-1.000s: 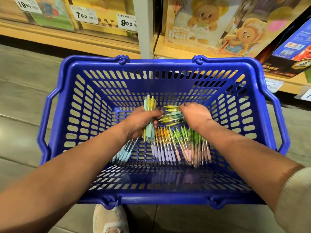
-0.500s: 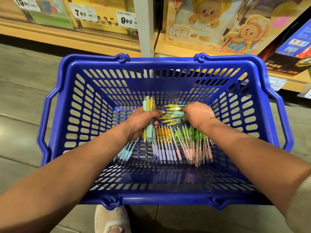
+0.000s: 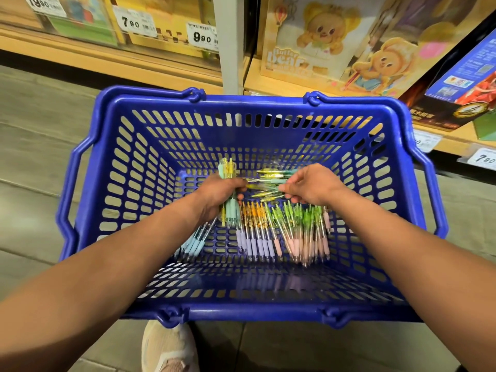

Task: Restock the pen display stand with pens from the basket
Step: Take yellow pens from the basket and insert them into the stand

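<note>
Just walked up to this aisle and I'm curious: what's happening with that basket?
A person is gathering pens inside the blue basket. The left hand grips an upright pen bundle; the right hand pinches the crosswise pens. Purple-grip pens, pink-grip pens and blue-grip pens lie in rows on the basket floor.

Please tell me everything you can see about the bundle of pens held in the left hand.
The bundle of clear plastic pens has mint-green grips and yellow tops. The left hand grips it round the middle, both ends showing. It is roughly upright inside the blue slotted plastic basket.
</note>
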Tool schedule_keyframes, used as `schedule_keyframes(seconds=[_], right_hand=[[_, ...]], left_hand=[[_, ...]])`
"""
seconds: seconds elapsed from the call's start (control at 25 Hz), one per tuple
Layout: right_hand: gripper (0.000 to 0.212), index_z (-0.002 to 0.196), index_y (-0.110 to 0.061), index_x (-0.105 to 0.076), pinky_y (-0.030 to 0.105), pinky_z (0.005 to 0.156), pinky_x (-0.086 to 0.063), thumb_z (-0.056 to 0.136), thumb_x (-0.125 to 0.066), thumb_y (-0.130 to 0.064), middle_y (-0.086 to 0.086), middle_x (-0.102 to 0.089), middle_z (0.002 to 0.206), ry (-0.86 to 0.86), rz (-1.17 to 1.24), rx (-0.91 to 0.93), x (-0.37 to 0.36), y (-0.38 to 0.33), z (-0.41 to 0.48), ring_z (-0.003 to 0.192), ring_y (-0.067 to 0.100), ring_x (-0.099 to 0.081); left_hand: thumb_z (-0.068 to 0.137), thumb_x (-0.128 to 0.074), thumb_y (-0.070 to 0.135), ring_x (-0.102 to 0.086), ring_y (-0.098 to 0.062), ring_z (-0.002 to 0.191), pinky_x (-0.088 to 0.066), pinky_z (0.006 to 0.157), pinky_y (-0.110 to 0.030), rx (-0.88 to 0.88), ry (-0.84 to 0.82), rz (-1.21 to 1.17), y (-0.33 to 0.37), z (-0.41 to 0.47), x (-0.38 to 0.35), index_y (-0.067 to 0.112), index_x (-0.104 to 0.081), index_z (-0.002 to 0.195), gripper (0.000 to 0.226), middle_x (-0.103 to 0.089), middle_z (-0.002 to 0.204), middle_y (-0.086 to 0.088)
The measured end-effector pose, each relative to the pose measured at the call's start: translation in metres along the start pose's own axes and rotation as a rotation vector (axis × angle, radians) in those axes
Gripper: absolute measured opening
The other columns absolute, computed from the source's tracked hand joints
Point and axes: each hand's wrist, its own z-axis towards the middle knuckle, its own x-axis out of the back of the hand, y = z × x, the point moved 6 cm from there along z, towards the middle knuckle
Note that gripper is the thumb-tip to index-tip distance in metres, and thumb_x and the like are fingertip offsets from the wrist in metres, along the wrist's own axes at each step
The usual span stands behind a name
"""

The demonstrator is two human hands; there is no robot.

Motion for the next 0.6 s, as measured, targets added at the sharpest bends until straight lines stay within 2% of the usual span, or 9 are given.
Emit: schedule_keyframes(seconds=[0.12,0.2,0.28,0.36,0.48,0.6], right_hand=[[0.025,0.104,-0.007,-0.069,0.030,0.080,-0.062,0.091,-0.071,-0.028,0.008,-0.078,0.097,-0.133,0.422,-0.082,-0.025,-0.009,-0.018,0.084,0.015,-0.075],[0.023,0.109,-0.007,-0.067,0.032,0.082,-0.062,0.094,-0.067,-0.025,0.009,-0.077,0.100,-0.191,0.481,-0.059,-0.045,-0.021,-0.026,0.088,0.018,-0.076],[0.016,0.103,-0.013,-0.068,0.034,0.083,-0.062,0.096,-0.066,-0.027,0.006,-0.077,0.096,-0.176,0.390,0.042,-0.058,-0.035,-0.029,0.086,0.017,-0.076],[0.016,0.099,-0.015,-0.070,0.038,0.083,-0.062,0.096,-0.067,-0.030,0.004,-0.077,0.091,-0.131,0.262,0.122,-0.065,-0.043,-0.031,0.083,0.017,-0.076],[0.015,0.096,-0.016,-0.072,0.040,0.083,-0.062,0.095,-0.068,-0.031,0.002,-0.077,0.082,-0.065,0.124,0.172,-0.071,-0.047,-0.030,0.076,0.014,-0.076],[0.018,0.107,-0.021,-0.074,0.036,0.087,-0.059,0.095,-0.068,-0.034,-0.004,-0.077,0.089,-0.182,-0.004,0.281,-0.074,-0.051,-0.027,0.080,0.009,-0.074]], left_hand=[[0.094,-0.068,0.017,-0.064,-0.016,0.062,-0.058,0.055,-0.031,-0.005,0.005,-0.055,0.002,-0.002,-0.003,-0.002,-0.062,0.116,0.030,-0.071,0.086,-0.009],[0.094,-0.069,0.023,-0.064,-0.017,0.064,-0.058,0.058,-0.033,-0.030,-0.009,-0.040,0.004,-0.003,-0.007,-0.003,-0.063,0.116,0.034,-0.069,0.084,-0.008],[0.094,-0.070,0.028,-0.066,-0.023,0.067,-0.059,0.062,-0.037,-0.035,-0.029,-0.024,0.006,-0.005,-0.010,-0.002,-0.062,0.112,0.036,-0.067,0.081,-0.010],[0.090,-0.074,0.033,-0.071,-0.032,0.074,-0.061,0.066,-0.042,-0.026,-0.045,0.002,0.004,-0.005,-0.010,-0.006,-0.062,0.110,0.045,-0.070,0.087,-0.018],[0.085,-0.079,0.032,-0.074,-0.036,0.076,-0.061,0.064,-0.042,-0.037,-0.074,0.029,0.001,-0.007,-0.009,-0.006,-0.064,0.106,0.046,-0.075,0.088,-0.019],[0.083,-0.081,0.025,-0.074,-0.035,0.072,-0.062,0.064,-0.042,-0.040,-0.047,0.086,-0.001,-0.003,-0.001,-0.006,-0.068,0.096,0.036,-0.075,0.084,-0.020]])
